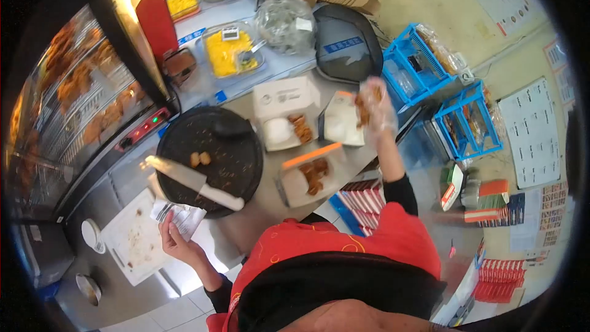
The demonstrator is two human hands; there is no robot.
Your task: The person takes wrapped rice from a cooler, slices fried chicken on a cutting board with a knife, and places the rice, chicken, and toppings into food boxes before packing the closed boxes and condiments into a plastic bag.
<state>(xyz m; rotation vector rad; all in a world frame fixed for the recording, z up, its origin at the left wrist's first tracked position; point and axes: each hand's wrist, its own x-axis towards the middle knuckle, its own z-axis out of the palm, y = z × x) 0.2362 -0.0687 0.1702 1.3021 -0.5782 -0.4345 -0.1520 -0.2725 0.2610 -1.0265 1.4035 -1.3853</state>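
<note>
In a clear plastic glove, my right hand [381, 110] is closed around pieces of fried chicken [361, 110], at the upper edge of an open white carton [342, 124]. My left hand [175, 241] pinches a white printed paper [187, 218] near the cutting board's front edge. An open box [287, 99] with a white round item and brown chicken pieces stands left of the carton. Nearer me, another box [313, 175] with an orange edge holds brown chicken pieces. A cleaver [203, 190] lies across the round black board [236, 169], beside two small light-brown pieces [200, 159].
A lit glass warmer [80, 86] with fried food stands at left. A white board [136, 240] lies below it. Behind are a tub of yellow shreds [228, 52] and a black tray [348, 43]. Blue baskets [418, 64] line the right wall.
</note>
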